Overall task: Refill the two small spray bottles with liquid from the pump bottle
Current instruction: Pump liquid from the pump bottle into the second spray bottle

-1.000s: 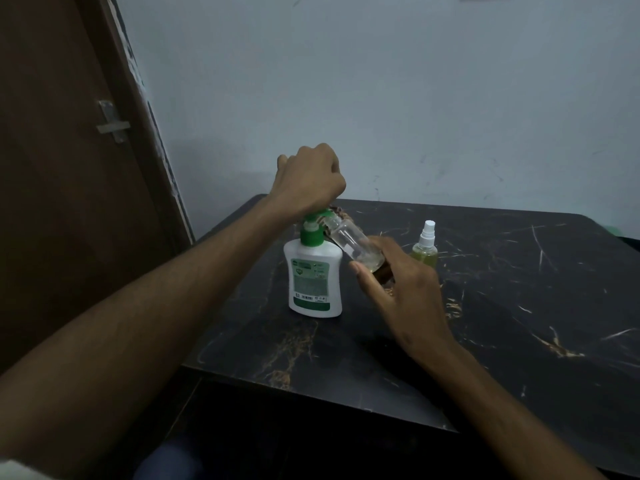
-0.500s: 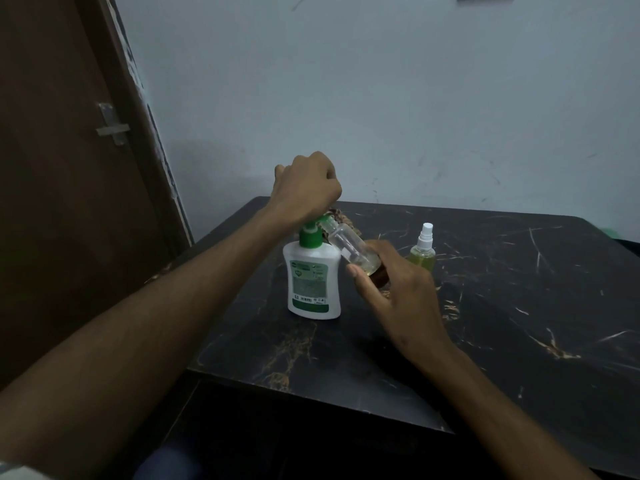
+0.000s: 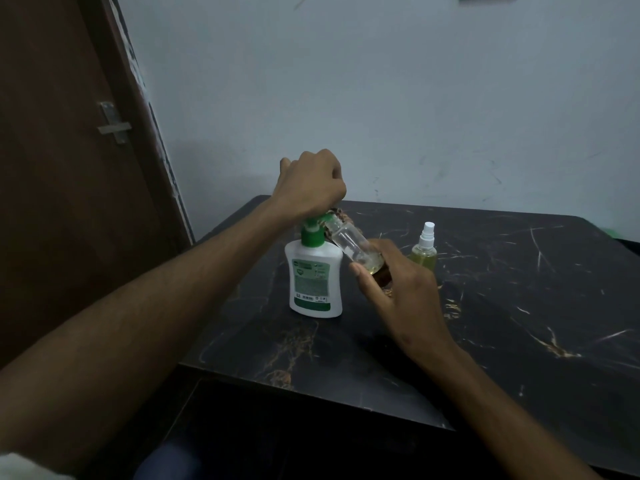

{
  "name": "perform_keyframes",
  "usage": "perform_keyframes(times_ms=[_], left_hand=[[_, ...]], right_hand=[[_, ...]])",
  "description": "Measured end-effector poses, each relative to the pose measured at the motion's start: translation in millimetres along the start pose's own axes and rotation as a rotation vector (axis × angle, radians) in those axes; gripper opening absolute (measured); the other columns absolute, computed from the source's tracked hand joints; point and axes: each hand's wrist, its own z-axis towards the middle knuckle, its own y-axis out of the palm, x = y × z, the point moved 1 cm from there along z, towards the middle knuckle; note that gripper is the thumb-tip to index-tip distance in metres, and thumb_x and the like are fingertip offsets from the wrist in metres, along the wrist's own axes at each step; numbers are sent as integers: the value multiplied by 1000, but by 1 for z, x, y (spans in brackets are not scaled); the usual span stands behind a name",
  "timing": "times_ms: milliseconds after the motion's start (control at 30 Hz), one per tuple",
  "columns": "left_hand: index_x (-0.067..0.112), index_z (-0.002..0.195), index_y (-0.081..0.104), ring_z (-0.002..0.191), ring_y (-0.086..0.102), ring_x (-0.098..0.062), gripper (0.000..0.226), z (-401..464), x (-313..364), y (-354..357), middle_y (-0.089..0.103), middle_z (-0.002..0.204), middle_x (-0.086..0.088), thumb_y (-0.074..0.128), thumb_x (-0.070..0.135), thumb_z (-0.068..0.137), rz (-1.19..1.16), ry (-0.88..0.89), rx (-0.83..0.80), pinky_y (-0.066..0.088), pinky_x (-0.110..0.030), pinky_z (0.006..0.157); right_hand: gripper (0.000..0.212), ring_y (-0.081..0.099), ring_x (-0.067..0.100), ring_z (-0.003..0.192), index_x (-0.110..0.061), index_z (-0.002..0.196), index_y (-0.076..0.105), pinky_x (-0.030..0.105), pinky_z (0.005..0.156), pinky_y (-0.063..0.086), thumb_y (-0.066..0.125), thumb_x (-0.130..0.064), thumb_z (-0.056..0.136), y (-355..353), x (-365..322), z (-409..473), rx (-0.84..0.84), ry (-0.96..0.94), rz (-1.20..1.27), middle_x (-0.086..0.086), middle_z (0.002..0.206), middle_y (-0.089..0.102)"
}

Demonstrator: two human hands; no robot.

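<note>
Pumping step in hand: left hand (image 3: 310,183) is fisted over the green pump head of the pump bottle (image 3: 314,277), which stands upright near the counter's (image 3: 519,306) left edge. Right hand (image 3: 398,289) is closed around the base of the open spray bottle (image 3: 355,245), tilted with its uncapped neck up against the pump nozzle; contact at the spout is hidden under the fist. A little yellowish liquid sits at the low end, so fill looks far from done. Second spray bottle (image 3: 424,251), capped and holding yellow-green liquid, stands upright behind the right hand, toward the counter's far edge.

Judgement on technique: keep the neck seated at the nozzle, press in short full strokes, press straight down so the pump bottle does not tip. Risk: liquid running down the outside of the neck onto fingers.
</note>
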Motion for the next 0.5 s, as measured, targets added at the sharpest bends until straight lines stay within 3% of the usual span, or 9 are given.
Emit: perform_keyframes(times_ms=[500], left_hand=[[18, 89, 78, 93, 66, -23, 19, 2, 2, 0, 76, 94, 2, 59, 16, 88, 16, 14, 30, 32, -44, 95]], right_hand=[[33, 64, 2, 77, -24, 128, 58, 25, 67, 56, 57, -44, 102, 1, 2, 0, -11, 1, 0, -12, 100, 67]])
